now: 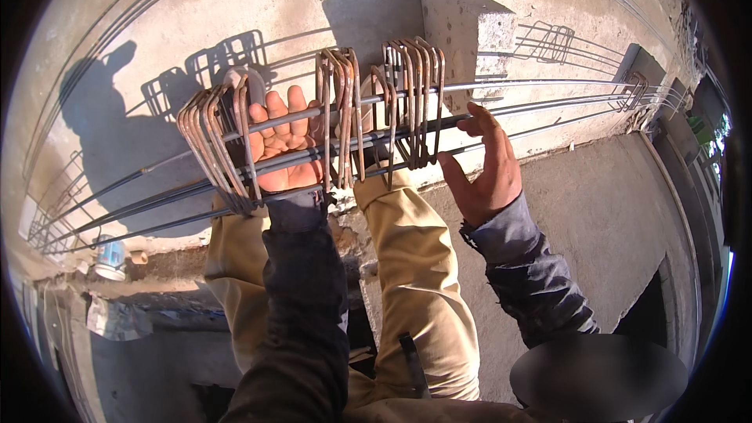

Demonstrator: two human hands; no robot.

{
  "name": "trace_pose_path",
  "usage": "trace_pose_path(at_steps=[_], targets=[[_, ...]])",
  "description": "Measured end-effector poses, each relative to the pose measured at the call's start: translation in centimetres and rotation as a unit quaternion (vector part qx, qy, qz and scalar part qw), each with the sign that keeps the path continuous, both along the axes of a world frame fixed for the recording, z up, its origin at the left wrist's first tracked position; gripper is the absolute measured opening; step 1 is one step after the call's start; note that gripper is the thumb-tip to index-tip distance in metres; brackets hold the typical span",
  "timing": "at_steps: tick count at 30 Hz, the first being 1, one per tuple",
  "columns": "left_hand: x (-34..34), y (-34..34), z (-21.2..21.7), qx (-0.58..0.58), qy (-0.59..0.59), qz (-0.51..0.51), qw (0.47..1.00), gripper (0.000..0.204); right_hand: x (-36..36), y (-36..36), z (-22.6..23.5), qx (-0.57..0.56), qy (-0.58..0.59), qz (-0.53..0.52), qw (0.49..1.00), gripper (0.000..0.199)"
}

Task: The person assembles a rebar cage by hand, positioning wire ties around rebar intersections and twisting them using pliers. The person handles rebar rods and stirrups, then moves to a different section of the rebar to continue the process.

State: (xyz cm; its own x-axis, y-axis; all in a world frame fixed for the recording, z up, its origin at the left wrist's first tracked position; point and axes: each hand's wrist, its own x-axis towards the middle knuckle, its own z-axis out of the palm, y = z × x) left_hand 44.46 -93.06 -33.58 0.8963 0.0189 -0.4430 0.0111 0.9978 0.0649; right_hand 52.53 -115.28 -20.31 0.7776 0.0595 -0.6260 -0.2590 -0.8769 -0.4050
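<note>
Two dark-sleeved forearms rise from the lower edge over tan trousers. Left hand lies palm-up, fingers spread and unclenched, among the long steel bars, between a leaning bunch of rusty stirrups and a middle bunch. Right hand is loose too, fingertips touching the bars beside a third stirrup bunch. Beyond stands a concrete block on the slab.

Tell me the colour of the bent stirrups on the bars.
Rusty reddish-brown stirrups, clearest in the head view.
</note>
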Motion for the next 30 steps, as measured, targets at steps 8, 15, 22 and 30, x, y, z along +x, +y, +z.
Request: trace_pose_path(at_steps=[8,15,22,30], targets=[[-0.1,0.8,0.9,-0.022,0.07,0.0,0.997,0.025,-1.1,5.4,-2.5,-0.025,0.017,-0.122,0.992,0.049],[0.5,0.3,1.6,-0.069,0.018,0.007,0.997,0.028,1.8,-18.9,-1.6,-0.284,-0.076,-0.06,0.954,0.028],[-0.3,0.3,0.6,-0.001,0.022,-0.026,0.999,0.029,3.0,-20.5,1.5,-0.252,-0.138,-0.055,0.956,0.06],[-0.1,-1.3,1.6,-0.163,0.034,0.109,0.98,0.037,-2.1,12.9,-0.9,-0.064,-0.018,-0.185,0.98,0.088]])
